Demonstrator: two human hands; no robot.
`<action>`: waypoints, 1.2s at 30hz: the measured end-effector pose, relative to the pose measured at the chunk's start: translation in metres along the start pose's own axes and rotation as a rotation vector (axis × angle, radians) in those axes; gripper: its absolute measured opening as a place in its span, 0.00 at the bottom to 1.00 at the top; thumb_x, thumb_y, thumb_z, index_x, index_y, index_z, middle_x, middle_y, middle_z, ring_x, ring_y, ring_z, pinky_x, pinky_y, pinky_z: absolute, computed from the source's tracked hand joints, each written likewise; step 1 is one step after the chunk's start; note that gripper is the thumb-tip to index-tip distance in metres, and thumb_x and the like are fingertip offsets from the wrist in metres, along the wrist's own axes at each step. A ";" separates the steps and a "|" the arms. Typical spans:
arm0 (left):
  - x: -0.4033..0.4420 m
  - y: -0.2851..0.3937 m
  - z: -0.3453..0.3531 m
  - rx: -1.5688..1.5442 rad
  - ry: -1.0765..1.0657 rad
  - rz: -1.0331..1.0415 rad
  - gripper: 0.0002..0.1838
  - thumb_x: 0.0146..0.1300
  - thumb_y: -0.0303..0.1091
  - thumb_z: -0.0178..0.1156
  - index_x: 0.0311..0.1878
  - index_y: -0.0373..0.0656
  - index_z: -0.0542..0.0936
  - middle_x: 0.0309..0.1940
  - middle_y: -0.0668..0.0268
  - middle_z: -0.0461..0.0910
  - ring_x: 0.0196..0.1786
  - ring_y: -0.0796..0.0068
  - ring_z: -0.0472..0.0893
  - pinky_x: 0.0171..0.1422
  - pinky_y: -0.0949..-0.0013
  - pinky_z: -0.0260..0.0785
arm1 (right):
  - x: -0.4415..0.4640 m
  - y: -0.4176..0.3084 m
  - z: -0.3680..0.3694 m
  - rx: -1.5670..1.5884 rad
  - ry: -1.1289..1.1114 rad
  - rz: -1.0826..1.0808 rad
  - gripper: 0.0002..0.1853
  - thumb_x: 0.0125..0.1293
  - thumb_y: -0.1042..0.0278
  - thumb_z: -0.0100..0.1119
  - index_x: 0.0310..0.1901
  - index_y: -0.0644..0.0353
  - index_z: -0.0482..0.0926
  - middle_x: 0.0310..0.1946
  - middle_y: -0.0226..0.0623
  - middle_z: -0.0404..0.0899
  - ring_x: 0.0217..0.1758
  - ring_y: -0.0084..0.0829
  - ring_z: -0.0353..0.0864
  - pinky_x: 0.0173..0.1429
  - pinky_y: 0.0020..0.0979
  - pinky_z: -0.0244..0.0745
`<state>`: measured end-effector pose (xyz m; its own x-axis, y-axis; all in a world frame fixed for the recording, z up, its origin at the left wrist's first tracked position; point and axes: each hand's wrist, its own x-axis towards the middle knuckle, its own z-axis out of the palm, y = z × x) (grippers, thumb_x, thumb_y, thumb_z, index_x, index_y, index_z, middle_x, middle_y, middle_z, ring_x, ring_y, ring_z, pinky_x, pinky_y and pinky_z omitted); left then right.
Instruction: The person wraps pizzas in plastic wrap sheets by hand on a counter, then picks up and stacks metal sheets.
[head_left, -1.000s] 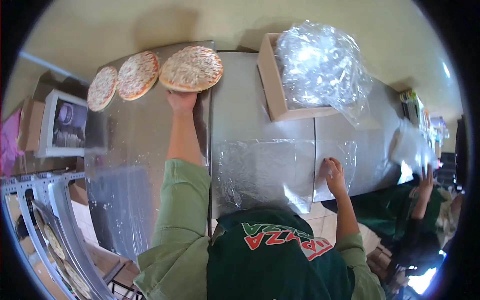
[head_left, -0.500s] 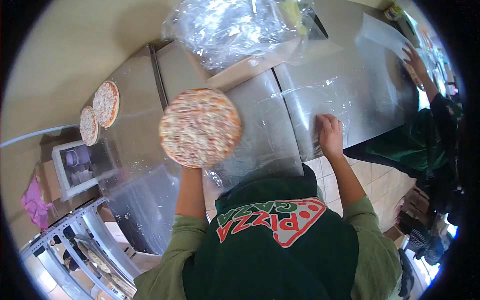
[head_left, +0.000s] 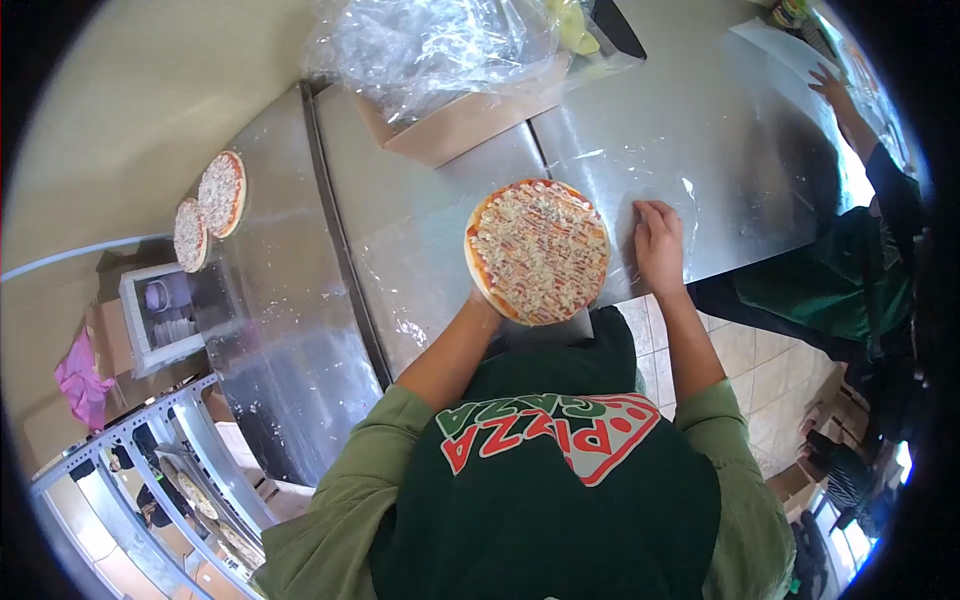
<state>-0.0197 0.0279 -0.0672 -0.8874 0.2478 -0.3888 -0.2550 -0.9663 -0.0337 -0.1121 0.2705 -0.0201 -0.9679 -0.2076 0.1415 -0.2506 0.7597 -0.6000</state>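
Note:
A round pizza (head_left: 540, 250) with grated cheese, sauce and small topping strips rests on my left hand (head_left: 484, 303). Its fingers are hidden under the crust; only the wrist and heel of the hand show. To the right, my right hand (head_left: 660, 243) is at the steel table's front edge with curled fingers, closed on what looks like the edge of a clear plastic bag (head_left: 640, 170) lying flat on the table. The pizza's right rim is just left of my right fingers, over the near side of the bag.
A cardboard box (head_left: 450, 125) full of clear plastic bags (head_left: 420, 50) stands at the back. Two more pizzas (head_left: 222, 192) lie far left, near a white-framed opening (head_left: 165, 320). A metal rack (head_left: 190, 450) holds pizzas at lower left. A co-worker's hand (head_left: 830, 88) touches a sheet at right.
My left hand has carried the pizza to the right, close to my right hand. My right hand stays nearly in place at the bag. The view has shifted slightly.

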 end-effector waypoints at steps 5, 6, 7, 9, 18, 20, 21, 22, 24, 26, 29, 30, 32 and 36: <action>-0.043 0.054 -0.001 0.365 0.297 0.428 0.27 0.68 0.50 0.35 0.63 0.42 0.60 0.60 0.59 0.64 0.61 0.60 0.65 0.66 0.56 0.58 | 0.014 0.037 -0.012 0.138 0.019 0.116 0.20 0.55 0.72 0.54 0.52 0.61 0.72 0.53 0.48 0.67 0.56 0.47 0.66 0.60 0.39 0.62; -0.058 0.079 -0.008 0.468 0.355 0.520 0.26 0.70 0.48 0.33 0.65 0.42 0.57 0.61 0.59 0.63 0.63 0.61 0.63 0.67 0.57 0.55 | 0.019 0.050 -0.016 0.190 0.012 0.170 0.22 0.55 0.71 0.54 0.53 0.60 0.71 0.53 0.49 0.67 0.56 0.47 0.66 0.60 0.40 0.61; -0.072 0.101 -0.001 0.556 0.417 0.602 0.25 0.69 0.46 0.38 0.63 0.41 0.61 0.61 0.60 0.64 0.62 0.62 0.65 0.65 0.59 0.57 | 0.023 0.067 -0.017 -0.006 0.112 0.177 0.23 0.55 0.70 0.55 0.55 0.60 0.70 0.54 0.50 0.66 0.56 0.48 0.66 0.60 0.41 0.61; -0.092 0.140 0.011 0.817 0.537 0.776 0.22 0.66 0.42 0.48 0.59 0.39 0.65 0.59 0.60 0.67 0.60 0.62 0.67 0.62 0.60 0.60 | 0.027 0.093 -0.013 -0.401 0.309 0.179 0.26 0.54 0.69 0.56 0.57 0.60 0.67 0.55 0.51 0.65 0.55 0.49 0.66 0.61 0.43 0.59; -0.083 0.181 0.033 2.728 0.681 0.485 0.20 0.54 0.39 0.60 0.47 0.37 0.72 0.45 0.55 0.71 0.49 0.59 0.73 0.52 0.61 0.67 | -0.112 -0.222 0.156 0.258 -0.595 -1.003 0.19 0.47 0.58 0.62 0.37 0.63 0.74 0.38 0.41 0.74 0.41 0.43 0.75 0.48 0.42 0.69; -0.082 0.186 0.041 2.675 0.669 0.390 0.17 0.53 0.38 0.60 0.43 0.38 0.74 0.43 0.55 0.72 0.45 0.62 0.75 0.48 0.61 0.69 | -0.124 -0.227 0.184 0.193 -0.616 -1.011 0.16 0.48 0.58 0.61 0.32 0.62 0.73 0.37 0.40 0.73 0.40 0.41 0.75 0.42 0.39 0.72; -0.081 0.189 0.045 2.617 0.653 0.398 0.16 0.53 0.38 0.61 0.41 0.38 0.75 0.41 0.55 0.73 0.41 0.64 0.77 0.45 0.62 0.70 | -0.126 -0.230 0.191 0.162 -0.626 -1.014 0.15 0.48 0.58 0.61 0.29 0.62 0.73 0.36 0.39 0.73 0.39 0.40 0.76 0.40 0.38 0.73; -0.080 0.190 0.049 2.556 0.636 0.407 0.15 0.52 0.38 0.61 0.39 0.38 0.76 0.40 0.55 0.74 0.38 0.66 0.78 0.42 0.63 0.71 | -0.124 -0.232 0.192 0.148 -0.632 -1.033 0.13 0.49 0.60 0.61 0.31 0.61 0.74 0.34 0.39 0.73 0.38 0.38 0.76 0.37 0.36 0.73; -0.085 0.210 0.065 2.326 0.607 0.172 0.13 0.52 0.39 0.61 0.36 0.39 0.77 0.33 0.56 0.76 0.29 0.70 0.78 0.34 0.67 0.71 | -0.114 -0.233 0.191 0.114 -0.632 -1.070 0.11 0.51 0.64 0.60 0.33 0.60 0.74 0.31 0.37 0.73 0.36 0.33 0.77 0.33 0.31 0.74; -0.095 0.230 0.087 2.203 0.566 -0.017 0.13 0.54 0.39 0.61 0.36 0.40 0.77 0.27 0.58 0.77 0.23 0.74 0.77 0.28 0.72 0.70 | -0.112 -0.244 0.167 0.380 -0.661 -0.803 0.08 0.53 0.68 0.59 0.32 0.60 0.73 0.29 0.36 0.74 0.33 0.31 0.77 0.33 0.30 0.74; -0.110 0.232 0.119 1.923 0.481 0.104 0.13 0.58 0.38 0.58 0.41 0.40 0.75 0.21 0.61 0.77 0.18 0.78 0.74 0.22 0.76 0.66 | -0.101 -0.252 0.096 0.747 -0.645 -0.292 0.04 0.57 0.70 0.54 0.31 0.61 0.71 0.26 0.39 0.74 0.29 0.33 0.77 0.34 0.29 0.75; -0.116 0.213 0.130 1.652 0.422 0.363 0.12 0.59 0.37 0.57 0.42 0.40 0.74 0.21 0.62 0.77 0.18 0.78 0.74 0.22 0.77 0.65 | -0.097 -0.240 0.074 0.859 -0.618 -0.107 0.04 0.58 0.71 0.52 0.30 0.62 0.71 0.25 0.40 0.74 0.28 0.34 0.77 0.34 0.29 0.75; -0.118 0.183 0.122 1.277 0.343 0.714 0.11 0.61 0.35 0.55 0.45 0.41 0.72 0.24 0.63 0.77 0.22 0.79 0.75 0.24 0.78 0.66 | -0.098 -0.195 0.052 1.222 -0.413 0.438 0.05 0.60 0.71 0.53 0.36 0.61 0.70 0.28 0.39 0.76 0.30 0.30 0.78 0.35 0.27 0.76; -0.089 0.095 0.034 1.986 0.069 0.894 0.19 0.56 0.39 0.61 0.47 0.39 0.72 0.42 0.60 0.76 0.43 0.68 0.76 0.43 0.68 0.70 | -0.108 -0.125 0.037 1.278 -0.160 0.828 0.07 0.62 0.68 0.53 0.39 0.61 0.71 0.28 0.37 0.76 0.28 0.26 0.78 0.32 0.25 0.75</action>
<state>0.0224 -0.0842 -0.0047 -0.9644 -0.1485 0.2186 0.1087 0.5313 0.8402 0.0241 0.1758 0.0106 -0.7913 -0.1315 -0.5972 0.6047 -0.3133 -0.7322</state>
